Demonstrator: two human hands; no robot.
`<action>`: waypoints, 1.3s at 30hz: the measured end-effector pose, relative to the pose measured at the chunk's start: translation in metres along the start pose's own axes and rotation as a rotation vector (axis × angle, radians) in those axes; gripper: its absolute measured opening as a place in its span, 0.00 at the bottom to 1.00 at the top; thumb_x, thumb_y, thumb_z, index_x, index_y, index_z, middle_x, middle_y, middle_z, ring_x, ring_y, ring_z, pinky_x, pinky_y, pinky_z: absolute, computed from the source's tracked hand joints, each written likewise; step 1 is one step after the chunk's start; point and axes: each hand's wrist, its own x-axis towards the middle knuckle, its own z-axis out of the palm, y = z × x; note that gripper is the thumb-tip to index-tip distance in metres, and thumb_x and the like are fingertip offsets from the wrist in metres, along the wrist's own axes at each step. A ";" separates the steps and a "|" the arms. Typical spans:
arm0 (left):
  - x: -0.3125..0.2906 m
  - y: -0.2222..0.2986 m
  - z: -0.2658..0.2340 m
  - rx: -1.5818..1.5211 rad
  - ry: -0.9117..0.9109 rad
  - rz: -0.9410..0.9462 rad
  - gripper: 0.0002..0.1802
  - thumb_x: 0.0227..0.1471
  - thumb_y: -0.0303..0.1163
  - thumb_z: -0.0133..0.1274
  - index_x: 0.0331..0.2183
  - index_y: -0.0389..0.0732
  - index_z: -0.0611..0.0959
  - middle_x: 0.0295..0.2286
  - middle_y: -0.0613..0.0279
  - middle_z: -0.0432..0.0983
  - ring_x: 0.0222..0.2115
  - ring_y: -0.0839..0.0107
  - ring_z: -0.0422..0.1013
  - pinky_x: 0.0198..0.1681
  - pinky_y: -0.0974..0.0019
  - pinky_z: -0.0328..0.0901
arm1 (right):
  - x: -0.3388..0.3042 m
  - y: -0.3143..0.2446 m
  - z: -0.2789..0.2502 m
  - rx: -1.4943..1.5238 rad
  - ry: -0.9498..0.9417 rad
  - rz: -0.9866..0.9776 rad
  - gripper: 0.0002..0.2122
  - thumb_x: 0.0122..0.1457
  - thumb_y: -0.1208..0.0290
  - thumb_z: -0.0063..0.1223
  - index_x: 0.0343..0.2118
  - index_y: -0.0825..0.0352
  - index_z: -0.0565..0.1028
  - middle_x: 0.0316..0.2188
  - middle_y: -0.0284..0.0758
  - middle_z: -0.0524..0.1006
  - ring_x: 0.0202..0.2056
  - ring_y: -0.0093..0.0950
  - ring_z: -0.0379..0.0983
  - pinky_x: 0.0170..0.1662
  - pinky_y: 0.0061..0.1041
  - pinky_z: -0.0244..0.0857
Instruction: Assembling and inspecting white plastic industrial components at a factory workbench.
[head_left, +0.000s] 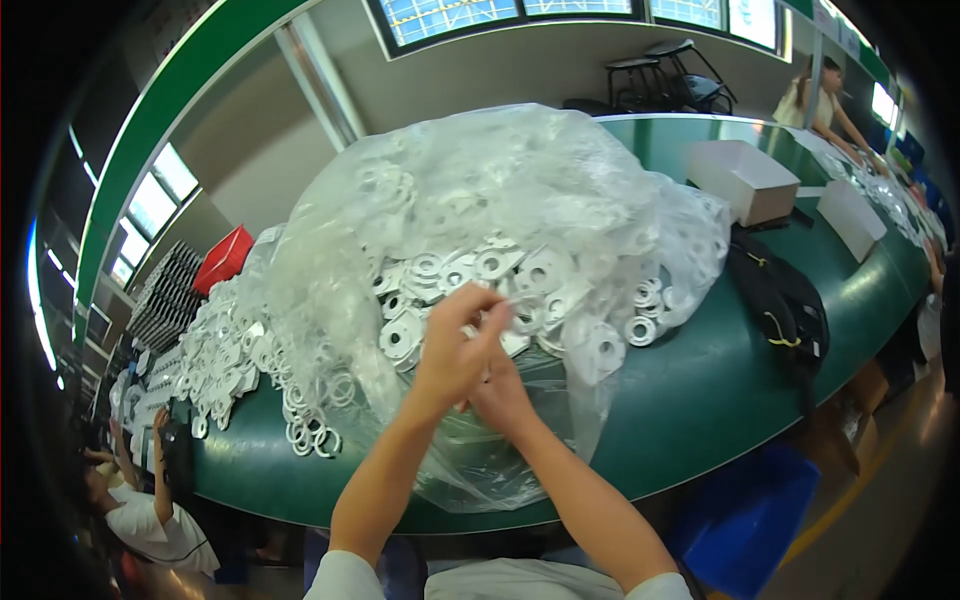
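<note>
I see a green tabletop (690, 385) bearing a big clear plastic bag (480, 165) full of white pieces (403, 335) with round holes; I make out loose white rings (300, 433) to its left, a white box (745, 182) and a dark bag (785, 300) to its right.

The left hand (458, 345) covers part of the right hand (507, 398), and blur around the fingers leaves it unclear what either holds. Cloudy film of the big plastic bag (540, 180) veils many white parts (410, 325). Both sleeves (343, 578) run off the lower edge. What the far co-worker (822, 102) handles is too small to tell.
</note>
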 end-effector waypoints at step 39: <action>-0.206 -0.058 -0.223 0.777 -0.009 -0.239 0.07 0.39 0.25 0.60 0.27 0.39 0.81 0.31 0.61 0.70 0.35 0.61 0.65 0.38 0.62 0.62 | -0.014 -0.036 0.017 -0.090 -0.121 0.290 0.10 0.61 0.71 0.40 0.43 0.70 0.67 0.30 0.43 0.77 0.22 0.26 0.75 0.18 0.18 0.65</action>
